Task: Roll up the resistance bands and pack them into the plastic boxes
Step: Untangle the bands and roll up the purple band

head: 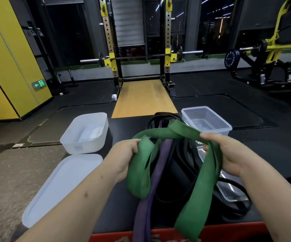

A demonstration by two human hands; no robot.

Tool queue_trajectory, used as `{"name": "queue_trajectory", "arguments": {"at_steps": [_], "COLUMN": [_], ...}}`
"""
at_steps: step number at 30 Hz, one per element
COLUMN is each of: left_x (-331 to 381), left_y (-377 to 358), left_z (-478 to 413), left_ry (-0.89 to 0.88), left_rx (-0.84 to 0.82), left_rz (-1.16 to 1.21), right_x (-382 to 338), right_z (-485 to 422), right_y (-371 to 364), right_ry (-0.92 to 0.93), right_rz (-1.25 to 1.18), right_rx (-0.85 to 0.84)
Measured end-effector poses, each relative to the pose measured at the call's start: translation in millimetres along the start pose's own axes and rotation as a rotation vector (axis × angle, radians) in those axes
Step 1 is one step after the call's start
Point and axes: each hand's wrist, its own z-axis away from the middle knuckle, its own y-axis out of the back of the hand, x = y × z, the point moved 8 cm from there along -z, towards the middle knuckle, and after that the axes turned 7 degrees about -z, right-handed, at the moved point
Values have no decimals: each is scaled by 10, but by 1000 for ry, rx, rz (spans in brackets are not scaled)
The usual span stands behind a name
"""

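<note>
The job is at its start: both boxes stand empty and no band is rolled yet. The green band (204, 189) is lifted off the black surface (116, 212) between 2 hands. The left hand (123, 159) has its fingers curled round 1 fold of it, and the right hand (228, 154) pinches another stretch with the thumb on top. Between them the band crosses over itself in a twist, and its loops hang down toward the near edge. Under it lie the purple band (160, 163) and a tangle of black bands (190, 154), some of them draped over the clear lid (228, 189). The frosted box (81, 145) sits to the left with its lid (62, 186) in front of it, and the clear box (190, 117) stands at the far right, just behind the right hand. To roll this band well, the twist probably has to come out first. Draw the hands apart until the loop hangs as 2 flat layers lying edge to edge, then lift it free of the purple band so nothing gets wound in. Start the roll tight at 1 end, with 1 hand turning the core and the other feeding the strap flat under light tension. Rubber like this will likely spring open if let go, so keep a grip on the coil until it is seated in a box.
</note>
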Motion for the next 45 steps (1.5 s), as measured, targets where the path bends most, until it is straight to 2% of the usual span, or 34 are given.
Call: {"name": "queue_trajectory", "arguments": {"at_steps": [3,7,10,11,15,17,20,23,25,28,30,34,35,37,41,45], "left_x": [110,295,392,399,381,372,374,365,352,317,293,296,293,279,174,-97], "left_y": [65,109,62,57,-15,-64,-92,-89,-67,-35,-16,95,128,184,207,207], "left_z": [23,72,136,148,207,237,264,286,301,351,400,556,599,700,944,1188], "left_ry": [-17,-110,-169,-181,-182,-178,-182,-188,-192,-206,-220,-252,-259,-271,-291,-293], "left_rx": [-10,3,-32,-34,-58,-81,-99,-99,-92,-90,-101,-63,-48,-23,0,24], "left_rz": [78,38,-33,-54,-74,-70,-60,-52,-68,-126,-129,-114,-123,-161,-290,-426], "right_x": [101,206,119,88,7,-71,-49,90,183,246,308,840,918,972,1020,1105], "right_z": [-106,-228,-276,-288,-208,-91,32,33,10,10,6,42,78,108,139,208], "right_y": [67,54,6,-25,-245,-415,-711,-917,-1008,-1072,-1107,-1248,-1276,-1286,-1211,-1208], "right_ry": [7,18,103,137,302,483,625,644,605,575,502,-103,-174,-194,-154,-159], "right_rz": [253,513,1073,1182,1303,1249,1119,1138,1061,986,961,389,334,276,314,256], "right_rx": [37,103,252,302,390,417,290,154,73,92,82,-158,-192,-198,-99,-94]}}
